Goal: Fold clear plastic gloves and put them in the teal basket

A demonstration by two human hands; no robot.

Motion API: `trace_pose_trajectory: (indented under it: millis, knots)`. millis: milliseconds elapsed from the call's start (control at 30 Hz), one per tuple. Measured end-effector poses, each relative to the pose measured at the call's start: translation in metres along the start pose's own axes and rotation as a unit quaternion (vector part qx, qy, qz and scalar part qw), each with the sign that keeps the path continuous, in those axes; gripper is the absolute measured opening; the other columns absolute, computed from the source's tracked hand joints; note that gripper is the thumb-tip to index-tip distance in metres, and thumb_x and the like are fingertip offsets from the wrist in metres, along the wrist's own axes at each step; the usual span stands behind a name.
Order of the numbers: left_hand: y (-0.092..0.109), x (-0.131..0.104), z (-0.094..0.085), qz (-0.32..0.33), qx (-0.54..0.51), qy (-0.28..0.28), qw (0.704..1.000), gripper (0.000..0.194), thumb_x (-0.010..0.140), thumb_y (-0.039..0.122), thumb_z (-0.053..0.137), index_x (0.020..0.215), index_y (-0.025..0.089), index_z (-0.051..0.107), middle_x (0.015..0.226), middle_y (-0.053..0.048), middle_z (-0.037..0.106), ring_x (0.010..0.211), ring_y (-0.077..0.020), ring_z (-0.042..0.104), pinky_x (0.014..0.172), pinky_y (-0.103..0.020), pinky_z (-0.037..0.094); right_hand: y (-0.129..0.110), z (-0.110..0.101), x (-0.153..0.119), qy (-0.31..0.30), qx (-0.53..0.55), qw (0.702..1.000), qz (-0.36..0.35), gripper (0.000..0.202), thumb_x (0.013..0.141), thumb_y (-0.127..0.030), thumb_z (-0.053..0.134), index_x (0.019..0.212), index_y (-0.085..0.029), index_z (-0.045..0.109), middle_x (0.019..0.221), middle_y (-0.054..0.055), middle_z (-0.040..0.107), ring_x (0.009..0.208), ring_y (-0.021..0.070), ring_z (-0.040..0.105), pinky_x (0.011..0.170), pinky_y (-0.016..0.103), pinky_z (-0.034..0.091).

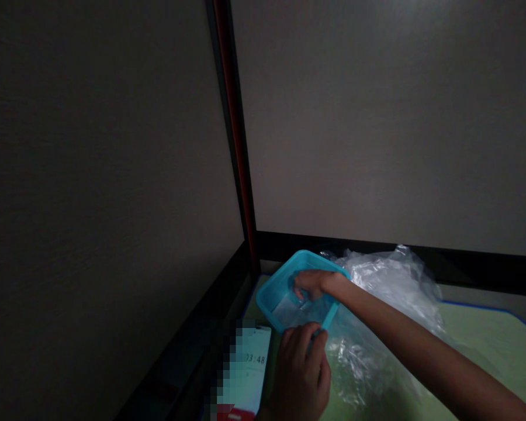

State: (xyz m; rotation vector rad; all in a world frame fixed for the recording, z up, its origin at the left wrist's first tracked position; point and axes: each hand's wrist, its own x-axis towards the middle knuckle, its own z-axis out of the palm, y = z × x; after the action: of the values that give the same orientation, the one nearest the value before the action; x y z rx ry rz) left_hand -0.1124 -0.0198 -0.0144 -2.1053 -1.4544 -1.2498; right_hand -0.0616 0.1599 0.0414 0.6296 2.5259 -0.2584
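Observation:
A light-blue plastic basket is tilted a little in the corner by the walls. My left hand is closed on its near rim, fingers bent over the edge. Inside the basket is my right hand, with the forearm crossing over the right rim. Its fingers are curled downward, and a clear plastic bag shows at the fingertips; the dim light blurs how they grip it. Some of the basket's floor is hidden by the hand and the plastic.
A large heap of clear plastic bags lies right of the basket, on a green mat with blue edging. Left of my left hand lies a phone showing a timer. Walls with dark trim close in behind and at the left.

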Motion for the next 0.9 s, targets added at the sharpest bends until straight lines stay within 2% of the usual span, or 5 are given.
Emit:
trace_pose_trajectory:
  millis: [433, 533, 600, 767, 900]
  knots:
    - [0.001, 0.001, -0.001, 0.009, 0.011, -0.007, 1.000, 0.028, 0.073, 0.005, 0.042, 0.095, 0.015, 0.056, 0.091, -0.008, 0.060, 0.077, -0.0214, 0.056, 0.066, -0.035, 0.047, 0.000, 0.003, 0.004, -0.031, -0.002, 0.999, -0.034, 0.021, 0.084, -0.027, 0.053, 0.100, -0.013, 0.056, 0.100, 0.004, 0.057, 0.085, 0.0174, 0.057, 0.072, 0.036, 0.048]
    - [0.001, 0.001, -0.002, 0.011, 0.008, -0.012, 1.000, 0.029, 0.073, 0.004, 0.041, 0.095, 0.014, 0.056, 0.091, -0.009, 0.060, 0.077, -0.0220, 0.056, 0.066, -0.036, 0.047, 0.000, -0.001, -0.001, -0.016, 0.000, 0.999, -0.038, 0.015, 0.075, -0.015, 0.062, 0.089, -0.013, 0.058, 0.088, 0.001, 0.059, 0.082, 0.0168, 0.057, 0.068, 0.029, 0.046]
    - [0.001, 0.002, -0.002, 0.014, 0.006, -0.013, 1.000, 0.029, 0.072, 0.004, 0.042, 0.096, 0.014, 0.056, 0.091, -0.009, 0.060, 0.077, -0.0222, 0.055, 0.066, -0.036, 0.047, -0.001, -0.003, -0.003, -0.011, 0.003, 0.999, -0.037, 0.021, 0.069, -0.009, 0.065, 0.089, -0.013, 0.058, 0.084, 0.000, 0.058, 0.080, 0.0170, 0.056, 0.065, 0.026, 0.045]
    - [0.001, 0.002, -0.002, 0.009, 0.009, -0.016, 1.000, 0.029, 0.073, 0.004, 0.041, 0.095, 0.014, 0.056, 0.090, -0.009, 0.060, 0.076, -0.0219, 0.056, 0.064, -0.036, 0.047, -0.002, -0.004, -0.002, -0.039, 0.009, 0.999, -0.027, 0.023, 0.084, -0.026, 0.053, 0.104, -0.014, 0.053, 0.101, 0.005, 0.056, 0.084, 0.0164, 0.057, 0.071, 0.034, 0.048]
    - [0.000, 0.002, -0.003, 0.012, 0.006, -0.018, 1.000, 0.029, 0.073, 0.005, 0.041, 0.097, 0.015, 0.056, 0.090, -0.008, 0.060, 0.076, -0.0215, 0.056, 0.065, -0.035, 0.047, 0.000, -0.002, 0.002, -0.053, 0.025, 0.998, -0.018, 0.026, 0.085, -0.029, 0.051, 0.107, -0.014, 0.053, 0.105, 0.006, 0.056, 0.089, 0.0186, 0.057, 0.074, 0.037, 0.048]
